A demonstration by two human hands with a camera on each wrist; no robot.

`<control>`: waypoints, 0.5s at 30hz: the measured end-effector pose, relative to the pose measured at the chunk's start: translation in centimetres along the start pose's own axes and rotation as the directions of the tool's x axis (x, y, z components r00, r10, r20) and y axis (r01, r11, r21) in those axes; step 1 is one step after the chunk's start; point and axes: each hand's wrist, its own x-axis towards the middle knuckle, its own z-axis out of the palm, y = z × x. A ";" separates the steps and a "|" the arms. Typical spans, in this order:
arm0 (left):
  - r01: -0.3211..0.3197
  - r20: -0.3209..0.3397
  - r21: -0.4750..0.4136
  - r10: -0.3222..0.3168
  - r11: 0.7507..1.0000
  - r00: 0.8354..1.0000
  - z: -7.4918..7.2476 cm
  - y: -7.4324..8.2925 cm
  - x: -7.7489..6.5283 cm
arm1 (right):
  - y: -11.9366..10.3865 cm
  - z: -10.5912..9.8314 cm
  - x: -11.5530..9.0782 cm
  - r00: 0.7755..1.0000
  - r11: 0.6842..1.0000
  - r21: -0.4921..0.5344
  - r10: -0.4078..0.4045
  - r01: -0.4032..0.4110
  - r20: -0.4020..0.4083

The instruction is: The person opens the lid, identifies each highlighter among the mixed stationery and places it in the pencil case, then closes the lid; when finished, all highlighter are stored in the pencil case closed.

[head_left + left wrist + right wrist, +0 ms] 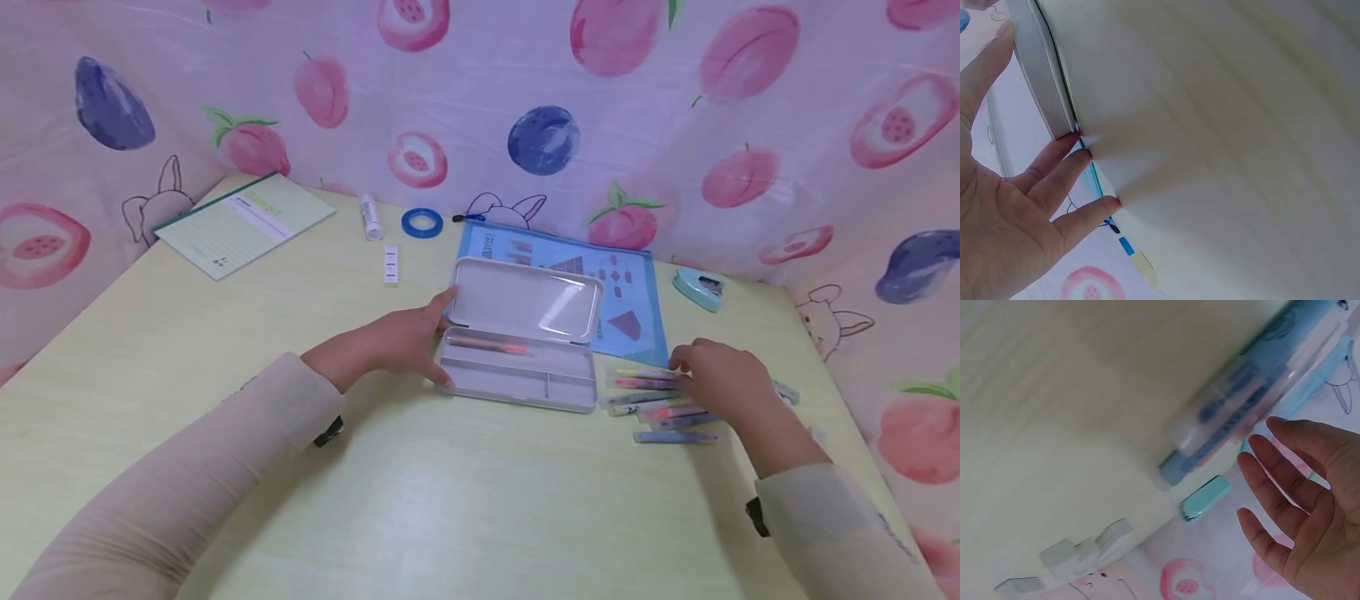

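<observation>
A white pencil case [495,379] lies with its lid [525,296] folded back, and one orange-tipped marker [487,344] rests in its long rear compartment. My left hand [397,342] spans the case's left end, thumb at the front corner and fingers toward the back. In the left wrist view the thumb and fingertips touch the case's side [1041,69], fingers spread. My right hand [723,379] is over a pile of several coloured markers [645,384] right of the case. In the right wrist view its loosely bent fingers [1272,481] are beside the markers [1229,406], holding none.
Under the lid lies a blue zip pouch [630,292]. A mint stapler-like item [699,288] sits at the right. Behind and left are blue tape [407,223], a glue stick [371,218], a small white eraser-like block [391,265] and a notebook [247,221]. Patterned curtains border the table.
</observation>
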 end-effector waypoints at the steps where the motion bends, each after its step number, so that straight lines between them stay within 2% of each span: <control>1: -0.001 0.000 0.002 0.001 1.000 1.000 0.0 0.0 0.0 | 0.3 0.1 0.0 1.000 1.000 0.001 0.005 -0.005 0.004; 8: -0.001 -0.003 0.001 0.001 1.000 1.000 0.0 0.0 -0.1 | 1.3 0.7 0.2 0.999 0.999 0.015 0.038 -0.039 0.024; 15: -0.006 -0.004 -0.005 0.006 1.000 1.000 0.1 -0.2 0.0 | 1.4 0.6 0.6 0.998 0.999 0.005 0.036 -0.036 0.047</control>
